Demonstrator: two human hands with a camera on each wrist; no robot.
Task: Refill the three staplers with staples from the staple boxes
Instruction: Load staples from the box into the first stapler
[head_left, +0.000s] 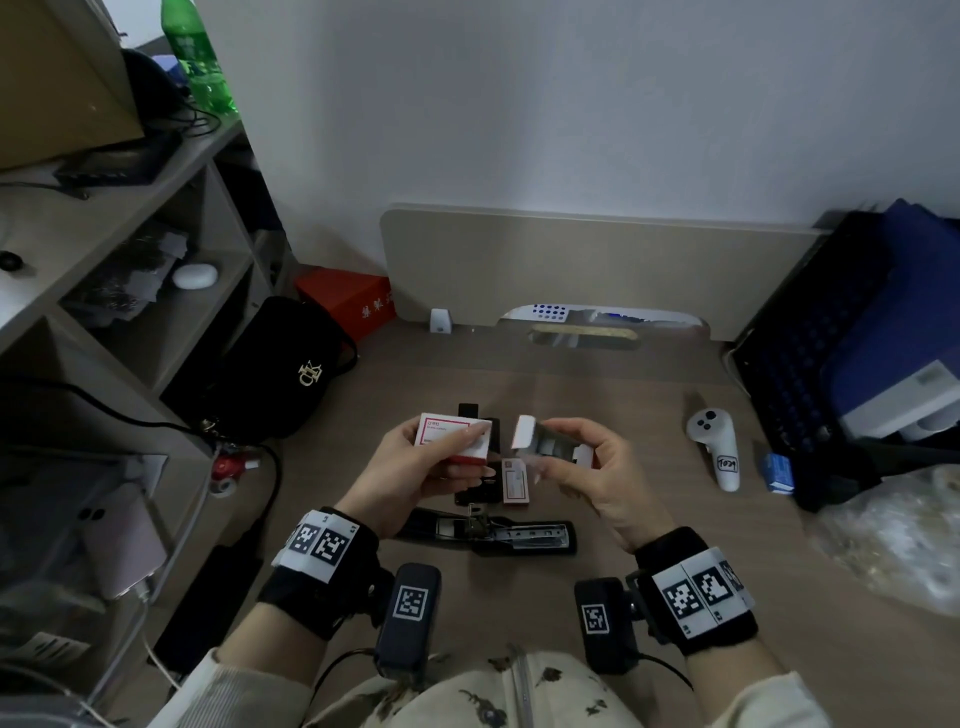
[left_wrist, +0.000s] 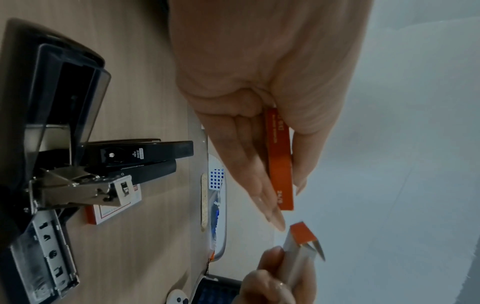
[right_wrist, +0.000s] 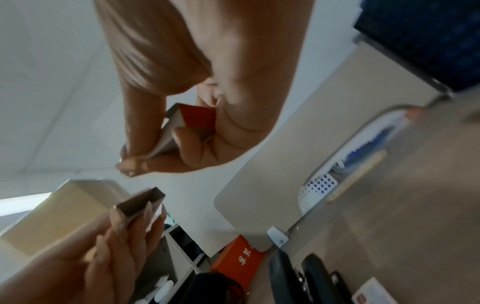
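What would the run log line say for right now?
left hand: holds box sleeve | right hand: holds staple tray | stapler: open on desk

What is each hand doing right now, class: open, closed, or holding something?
Left hand: closed, holding the box sleeve.
Right hand: closed, holding the staple tray.

Dim, soft indoor light; wide-angle bending at the edges, and both wrist views blurred close up.

Brown wooden desk (head_left: 597, 395), open black stapler (head_left: 488, 535) lying flat near the front, small red and white staple box (head_left: 516, 486) just behind it, white controller (head_left: 714, 447) on the right, small blue box (head_left: 777, 472) beside it
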